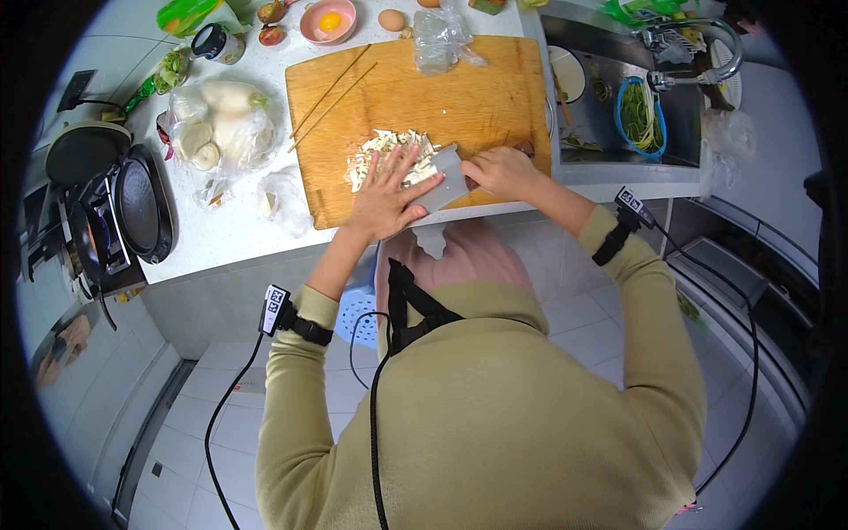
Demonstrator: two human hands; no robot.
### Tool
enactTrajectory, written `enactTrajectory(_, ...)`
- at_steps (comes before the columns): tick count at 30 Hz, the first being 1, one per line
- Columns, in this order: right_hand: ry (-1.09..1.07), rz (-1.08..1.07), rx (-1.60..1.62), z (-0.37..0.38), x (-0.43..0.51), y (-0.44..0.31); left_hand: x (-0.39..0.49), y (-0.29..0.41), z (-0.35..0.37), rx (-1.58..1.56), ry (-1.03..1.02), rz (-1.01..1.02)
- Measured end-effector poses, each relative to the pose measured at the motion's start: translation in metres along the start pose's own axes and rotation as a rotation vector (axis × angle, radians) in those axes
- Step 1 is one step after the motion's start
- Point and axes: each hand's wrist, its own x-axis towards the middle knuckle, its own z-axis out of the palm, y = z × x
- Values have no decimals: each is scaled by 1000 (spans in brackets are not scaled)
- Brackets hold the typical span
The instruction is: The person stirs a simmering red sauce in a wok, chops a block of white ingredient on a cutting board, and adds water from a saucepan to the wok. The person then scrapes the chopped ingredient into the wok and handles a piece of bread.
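My right hand (500,171) is closed on the dark wooden handle of a cleaver (445,182), whose wide metal blade lies low over the near part of a wooden cutting board (424,86). Spread out, my left hand (391,192) has its fingertips on a pile of chopped white food (384,149) and its thumb side at the blade. Some white pieces lie against the blade's far edge. A pair of wooden chopsticks (338,99) rests on the board's left side. At the board's far edge is a clear plastic bag (440,40).
Left of the board are bagged white radishes (228,122), a small plastic bag (285,202) and pans (139,199). Behind stand a pink bowl with a cracked egg (328,22), an egg (391,20) and a dark-lidded jar (217,44). A sink with a blue basket of greens (640,118) is at right.
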Motion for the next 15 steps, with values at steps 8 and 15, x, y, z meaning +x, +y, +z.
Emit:
enactTrajectory(8, 73, -151, -65, -2, -20, 20, 11, -3, 13, 90, 63, -147)
enactTrajectory(15, -56, -46, -40, -23, -87, 56, 16, 7, 27, -42, 629, -362)
